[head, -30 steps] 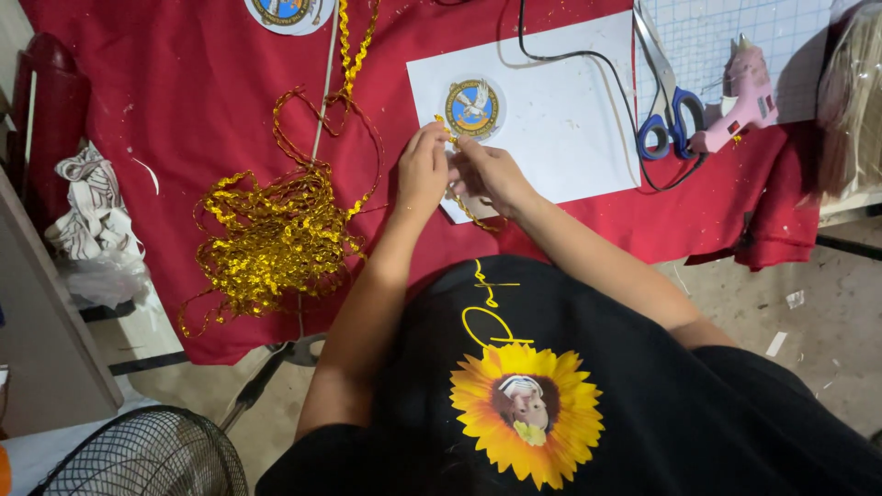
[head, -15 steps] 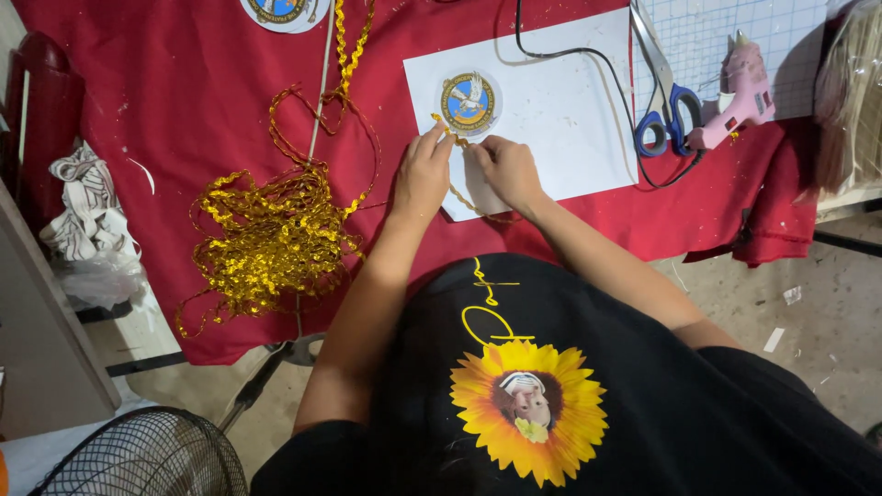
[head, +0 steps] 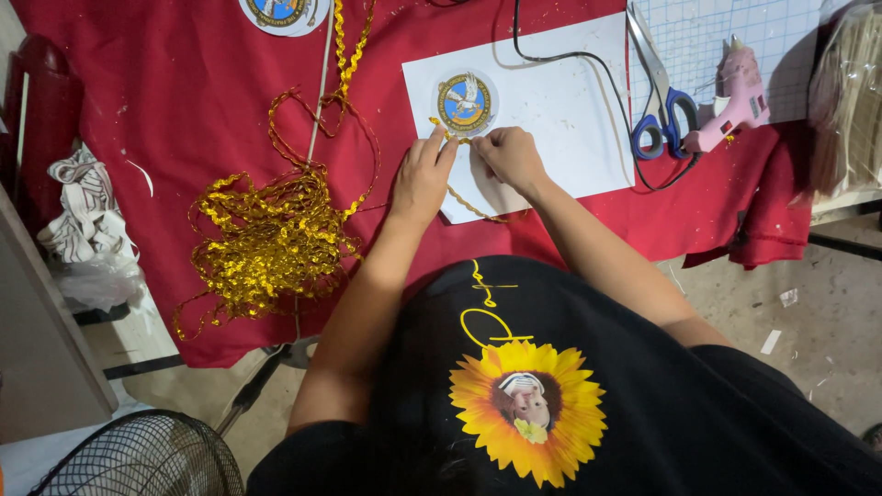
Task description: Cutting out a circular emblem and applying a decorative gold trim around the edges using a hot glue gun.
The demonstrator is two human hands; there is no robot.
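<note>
Since a second ago I've slid both hands, left hand and right hand, toward twelve o'clock, pinching the gold trim against the round emblem, so edging looks underway.

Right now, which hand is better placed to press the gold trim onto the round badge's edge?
Left, probably. The left hand has its fingertips on the gold trim right at the round badge. The right hand sits lower on the white paper, pinching the trim further back.

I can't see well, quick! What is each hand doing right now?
Left hand: pinched shut on the gold trim beside the round badge.
Right hand: closed on the gold trim too.
</note>
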